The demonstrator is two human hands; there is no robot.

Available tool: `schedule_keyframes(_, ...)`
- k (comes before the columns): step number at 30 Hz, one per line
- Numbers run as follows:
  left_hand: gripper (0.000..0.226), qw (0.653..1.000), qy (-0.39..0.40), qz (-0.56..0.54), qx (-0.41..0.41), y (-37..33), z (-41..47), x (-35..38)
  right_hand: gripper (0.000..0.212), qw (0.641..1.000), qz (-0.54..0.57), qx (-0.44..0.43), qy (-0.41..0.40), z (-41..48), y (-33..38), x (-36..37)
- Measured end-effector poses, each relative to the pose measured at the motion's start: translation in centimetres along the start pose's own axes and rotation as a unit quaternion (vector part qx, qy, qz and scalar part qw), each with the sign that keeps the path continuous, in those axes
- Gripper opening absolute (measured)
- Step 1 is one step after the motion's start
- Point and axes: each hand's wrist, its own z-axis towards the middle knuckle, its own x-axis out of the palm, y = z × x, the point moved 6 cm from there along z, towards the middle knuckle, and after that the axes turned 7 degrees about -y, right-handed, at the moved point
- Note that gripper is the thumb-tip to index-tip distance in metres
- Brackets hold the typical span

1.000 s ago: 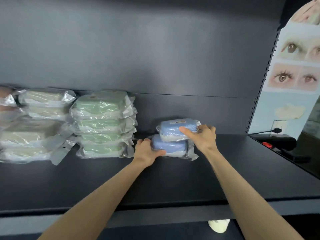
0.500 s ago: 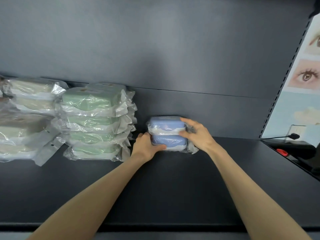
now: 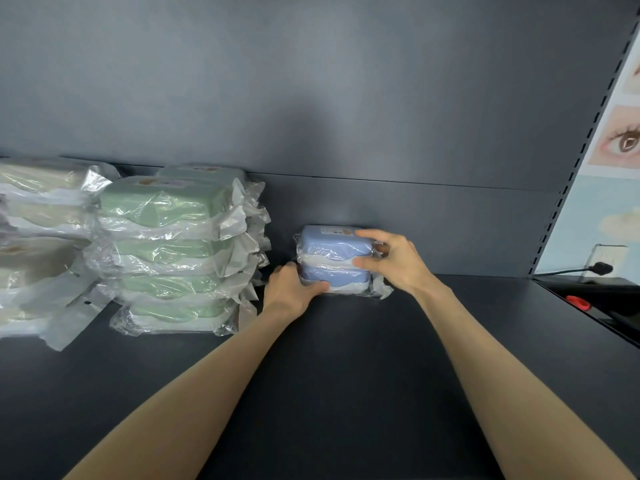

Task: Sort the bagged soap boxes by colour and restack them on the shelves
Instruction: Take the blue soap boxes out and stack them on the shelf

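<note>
Squaring up blue stack [image 3: 334, 259]: left hand [image 3: 289, 291] grips lower box [image 3: 341, 276], right hand [image 3: 398, 261] grips upper box [image 3: 332, 242]. Next, probably: let go, fetch another blue.

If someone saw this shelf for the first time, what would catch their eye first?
The two hands at the centre of the dark shelf: the left hand grips the lower blue soap box, the right hand the upper blue soap box stacked on it. Next, the taller stack of green soap boxes to their left, and the eye poster at the far right.
</note>
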Motion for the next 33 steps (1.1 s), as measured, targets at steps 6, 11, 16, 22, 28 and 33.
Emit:
schedule_keyframes(6, 0.053, 0.998, -0.021, -0.064, -0.019, 0.6, 0.1, -0.5, 0.045, 1.000, -0.008, -0.010, -0.012, 0.3, 0.3, 0.5)
schedule_keyframes(11, 0.039, 0.997, -0.027, -0.070, -0.017, 0.8, 0.2, -0.5, 0.043, 0.999, -0.019, -0.013, -0.028, 0.3, 0.3, 0.4)
schedule_keyframes(16, 0.033, 0.997, -0.035, -0.067, -0.021, 0.9, 0.2, -0.7, 0.042, 0.999, -0.025, -0.009, -0.032, 0.2, 0.1, 0.5)
schedule_keyframes(22, 0.031, 0.997, -0.035, -0.060, -0.027, 0.8, 0.1, -0.8, 0.041, 0.998, -0.052, 0.000, -0.021, 0.5, 0.0, 0.6)
schedule_keyframes(28, 0.031, 0.999, -0.002, -0.040, -0.025, 0.1, -0.2, -0.9, 0.040, 0.989, -0.149, -0.001, 0.003, 0.2, 0.6, 0.7)
schedule_keyframes(33, 0.030, 0.999, 0.036, 0.009, -0.019, -0.5, -0.4, -1.8, 0.044, 0.979, -0.201, -0.001, 0.018, 0.0, 1.8, 0.8)
